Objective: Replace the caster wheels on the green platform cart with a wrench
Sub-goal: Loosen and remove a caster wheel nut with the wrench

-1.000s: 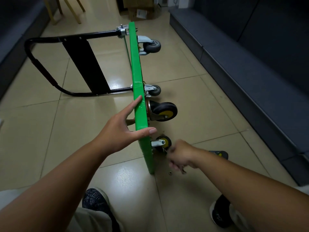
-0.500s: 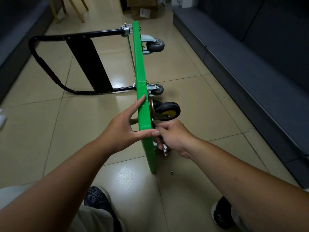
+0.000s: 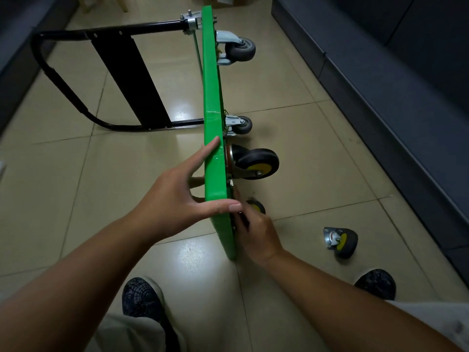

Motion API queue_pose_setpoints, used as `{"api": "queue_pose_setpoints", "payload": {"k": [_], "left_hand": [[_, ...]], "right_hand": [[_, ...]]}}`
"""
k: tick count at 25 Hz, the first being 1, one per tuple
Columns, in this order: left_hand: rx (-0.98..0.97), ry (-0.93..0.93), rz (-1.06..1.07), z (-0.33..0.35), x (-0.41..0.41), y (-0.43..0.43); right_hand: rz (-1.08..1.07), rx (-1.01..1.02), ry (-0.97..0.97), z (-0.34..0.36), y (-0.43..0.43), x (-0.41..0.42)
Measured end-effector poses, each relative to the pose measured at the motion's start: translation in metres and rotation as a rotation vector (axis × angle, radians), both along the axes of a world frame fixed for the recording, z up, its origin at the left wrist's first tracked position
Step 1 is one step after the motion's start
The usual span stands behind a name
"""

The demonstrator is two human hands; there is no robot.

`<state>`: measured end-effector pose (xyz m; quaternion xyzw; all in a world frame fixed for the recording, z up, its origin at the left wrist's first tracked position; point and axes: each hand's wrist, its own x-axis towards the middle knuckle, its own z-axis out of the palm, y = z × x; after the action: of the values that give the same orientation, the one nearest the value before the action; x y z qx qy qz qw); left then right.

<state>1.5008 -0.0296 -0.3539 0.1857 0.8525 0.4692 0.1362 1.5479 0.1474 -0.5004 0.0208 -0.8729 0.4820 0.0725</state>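
The cart (image 3: 212, 97) was green with a black handle (image 3: 127, 80). Its two far wheels (image 3: 242, 48) were grey; the near wheel (image 3: 256, 162) was black and yellow. On the right, a loose wheel (image 3: 344, 243) was grey and yellow. The floor tiles (image 3: 299, 97) were beige. The shoes (image 3: 140, 297) had a dark web pattern.

I find no readable words, numbers or brand marks on the green cart (image 3: 213, 97) or its wheels (image 3: 256, 163).
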Motion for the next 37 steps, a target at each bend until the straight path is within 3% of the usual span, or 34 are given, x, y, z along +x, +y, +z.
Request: {"api": "queue_pose_setpoints", "payload": {"k": [3,7,11,14,15,20,22,32,37], "left_hand": [[0.019,-0.016,0.010,0.001,0.001,0.000],[0.013,-0.007,0.009,0.003,0.001,0.001],[0.006,-0.005,0.002,0.006,0.003,0.001],[-0.011,-0.018,0.003,0.007,0.005,0.000],[-0.020,-0.020,0.002,0.008,0.005,0.001],[-0.040,-0.005,-0.003,0.008,0.005,0.000],[-0.036,-0.002,-0.003,0.007,0.004,-0.001],[-0.021,0.007,-0.002,0.001,0.001,-0.002],[-0.020,0.004,0.005,0.002,0.001,-0.003]], "right_hand": [[-0.025,0.043,0.167,-0.014,-0.003,-0.008],[0.093,0.154,0.093,-0.014,0.026,-0.005],[0.120,0.299,-0.419,-0.004,0.064,0.019],[0.084,0.273,-0.994,0.031,0.064,0.017],[0.046,0.220,-1.074,0.046,0.060,0.014],[-0.124,-0.214,-0.887,0.116,0.033,-0.010],[-0.131,-0.285,-0.795,0.136,0.023,-0.022],[0.102,-0.354,-0.578,0.124,0.006,-0.006],[0.164,-0.213,-0.360,0.065,0.010,0.011]]}}
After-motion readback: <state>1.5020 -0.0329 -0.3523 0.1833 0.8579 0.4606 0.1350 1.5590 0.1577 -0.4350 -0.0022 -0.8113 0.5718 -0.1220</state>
